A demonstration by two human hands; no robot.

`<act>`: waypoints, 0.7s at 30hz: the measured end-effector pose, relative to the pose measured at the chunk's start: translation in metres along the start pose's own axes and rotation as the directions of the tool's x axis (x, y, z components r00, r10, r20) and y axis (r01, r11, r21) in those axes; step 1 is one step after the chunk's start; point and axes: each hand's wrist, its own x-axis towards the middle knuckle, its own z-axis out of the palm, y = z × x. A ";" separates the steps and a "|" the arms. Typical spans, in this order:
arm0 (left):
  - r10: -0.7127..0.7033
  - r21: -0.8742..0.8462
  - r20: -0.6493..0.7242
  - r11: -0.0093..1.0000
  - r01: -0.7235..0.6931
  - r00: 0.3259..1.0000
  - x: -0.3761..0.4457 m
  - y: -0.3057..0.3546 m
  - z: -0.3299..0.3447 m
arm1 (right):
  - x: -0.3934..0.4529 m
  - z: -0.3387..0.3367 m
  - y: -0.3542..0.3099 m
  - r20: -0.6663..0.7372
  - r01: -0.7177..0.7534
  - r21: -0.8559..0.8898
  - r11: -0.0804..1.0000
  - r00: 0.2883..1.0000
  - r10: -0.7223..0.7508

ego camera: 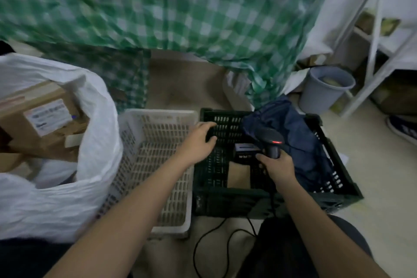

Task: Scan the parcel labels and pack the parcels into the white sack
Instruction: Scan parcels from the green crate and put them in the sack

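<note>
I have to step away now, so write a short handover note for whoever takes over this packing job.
Right hand grips the scanner, its red light on, over the dark crate.
Left hand is open, reaching into that crate.
Done: a labelled cardboard box sits in the white sack.
Left: a small dark box and a brown parcel lie in the crate beside a blue cloth. White basket shows no parcels.

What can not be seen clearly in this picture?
- Head view: print on the cardboard box label in the white sack is blurred.
- Small dark parcel in the dark green crate: partly behind the barcode scanner.
- Crate's right side: covered by navy cloth.
</note>
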 end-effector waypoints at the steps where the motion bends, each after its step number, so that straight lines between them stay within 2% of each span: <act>1: -0.017 -0.001 0.038 1.000 0.017 0.999 0.013 -0.003 0.018 | 0.012 -0.005 0.009 -0.014 -0.023 0.002 1.000 1.000 0.023; 6: -0.154 0.016 0.182 0.988 0.154 0.971 0.068 -0.027 0.101 | 0.071 -0.020 0.033 -0.070 -0.070 -0.020 0.997 0.995 0.068; 11: -0.208 0.025 0.240 0.978 0.208 0.948 0.119 -0.040 0.160 | 0.116 -0.030 0.047 -0.089 -0.088 0.025 0.996 0.992 0.090; 16: -0.151 0.028 0.238 0.988 0.149 0.959 0.170 -0.034 0.185 | 0.144 -0.029 0.053 -0.085 -0.138 0.103 0.985 0.985 0.147; 19: -0.080 0.137 0.310 0.990 0.038 0.947 0.196 -0.024 0.197 | 0.154 -0.030 0.057 -0.073 -0.181 0.150 0.972 0.978 0.193; 21: -0.039 0.190 0.271 0.982 -0.014 0.962 0.213 -0.017 0.205 | 0.159 -0.031 0.058 -0.068 -0.209 0.181 0.961 0.972 0.224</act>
